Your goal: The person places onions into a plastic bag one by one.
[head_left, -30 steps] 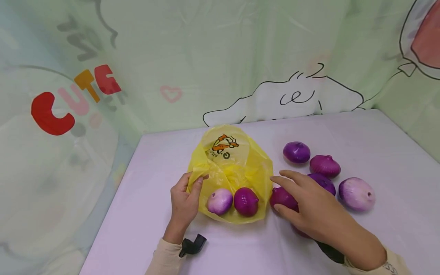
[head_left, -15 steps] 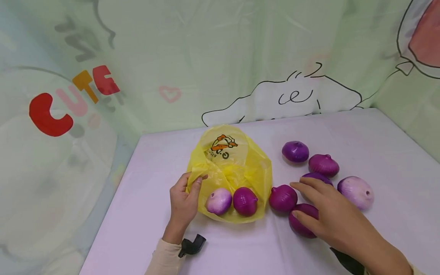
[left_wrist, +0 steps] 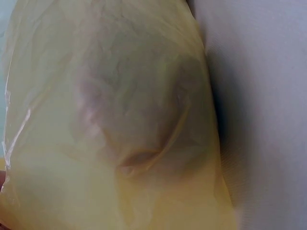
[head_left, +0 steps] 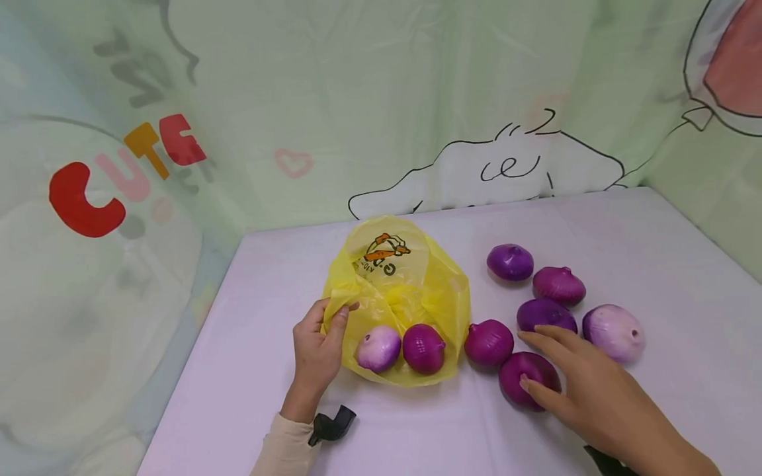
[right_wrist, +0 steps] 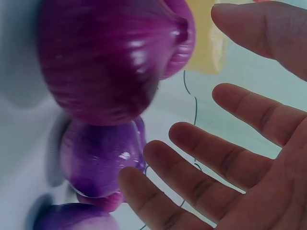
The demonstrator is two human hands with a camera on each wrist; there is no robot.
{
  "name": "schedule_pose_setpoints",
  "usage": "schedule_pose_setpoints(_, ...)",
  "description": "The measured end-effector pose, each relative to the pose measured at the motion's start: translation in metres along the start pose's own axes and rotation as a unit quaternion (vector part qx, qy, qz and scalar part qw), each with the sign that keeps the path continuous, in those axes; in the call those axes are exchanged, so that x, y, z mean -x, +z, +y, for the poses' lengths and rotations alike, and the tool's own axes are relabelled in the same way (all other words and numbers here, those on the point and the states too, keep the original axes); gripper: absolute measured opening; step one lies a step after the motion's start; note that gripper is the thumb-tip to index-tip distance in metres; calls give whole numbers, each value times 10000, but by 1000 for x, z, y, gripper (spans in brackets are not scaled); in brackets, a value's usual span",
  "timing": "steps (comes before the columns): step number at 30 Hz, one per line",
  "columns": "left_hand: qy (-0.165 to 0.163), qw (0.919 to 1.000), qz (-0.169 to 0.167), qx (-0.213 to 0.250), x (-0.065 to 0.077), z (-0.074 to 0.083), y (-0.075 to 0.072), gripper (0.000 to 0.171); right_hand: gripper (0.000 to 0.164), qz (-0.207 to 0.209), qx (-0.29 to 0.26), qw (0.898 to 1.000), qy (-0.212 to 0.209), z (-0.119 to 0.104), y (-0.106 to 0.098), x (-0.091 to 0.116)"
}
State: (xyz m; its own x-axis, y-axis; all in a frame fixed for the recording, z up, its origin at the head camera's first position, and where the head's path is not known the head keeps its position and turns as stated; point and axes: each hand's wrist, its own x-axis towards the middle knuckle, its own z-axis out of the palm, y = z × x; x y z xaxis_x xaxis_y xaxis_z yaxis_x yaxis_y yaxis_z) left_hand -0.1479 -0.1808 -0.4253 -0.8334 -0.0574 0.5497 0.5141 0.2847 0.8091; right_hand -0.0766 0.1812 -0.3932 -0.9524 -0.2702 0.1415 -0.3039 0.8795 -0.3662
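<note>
My left hand pinches the left rim of a yellow plastic bag, whose mouth gapes toward me. Inside the bag lie a pale onion and a magenta onion. Over the table my right hand hovers with fingers spread and nothing held. Nearest to it is a dark magenta onion; in the right wrist view this onion is apart from the fingers. Another magenta onion sits against the bag's right side. Yellow film fills most of the left wrist view.
Beyond my right hand lie a purple onion, a pinkish onion, a second purple onion and a white-and-purple onion. A white cloth covers the table. A printed curtain hangs behind its far edge.
My right hand has drawn back to the right, away from the magenta onion beside the bag, and hovers by the dark magenta one. My left hand keeps its hold on the bag.
</note>
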Motion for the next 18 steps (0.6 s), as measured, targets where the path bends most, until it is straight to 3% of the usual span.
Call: schedule_pose_setpoints(18,-58,10000,7,-65,0,1,0,11,64,-220,20,9995,226,4,27,7)
